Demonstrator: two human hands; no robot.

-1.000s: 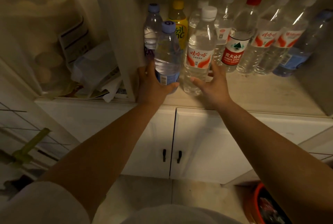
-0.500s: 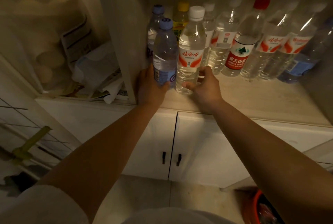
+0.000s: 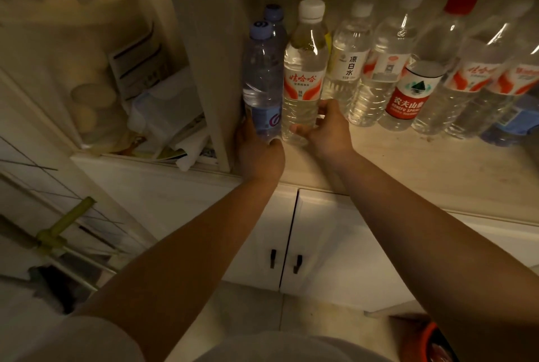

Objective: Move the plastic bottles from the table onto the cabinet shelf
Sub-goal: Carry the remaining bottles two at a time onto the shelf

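Note:
My left hand (image 3: 256, 151) grips the base of a blue-capped bottle (image 3: 262, 78) that stands on the cabinet shelf (image 3: 423, 166), tight against the left partition. Beside it stands a white-capped bottle with a red label (image 3: 303, 76), and my right hand (image 3: 326, 128) wraps around its lower part. The two bottles touch each other. Behind them and to the right runs a row of several more clear bottles, among them a red-capped one (image 3: 414, 90). A second blue-capped bottle (image 3: 274, 16) peeks out behind the first.
The vertical partition (image 3: 213, 70) bounds the shelf on the left; past it lie papers and a plastic bag (image 3: 163, 116). Two white cabinet doors with black handles (image 3: 285, 262) sit below. An orange bin (image 3: 428, 344) stands on the floor at lower right.
Both hands have slid the two bottles leftward and deeper on the shelf, toward the partition. The yellow bottle behind is now mostly hidden by the white-capped one.

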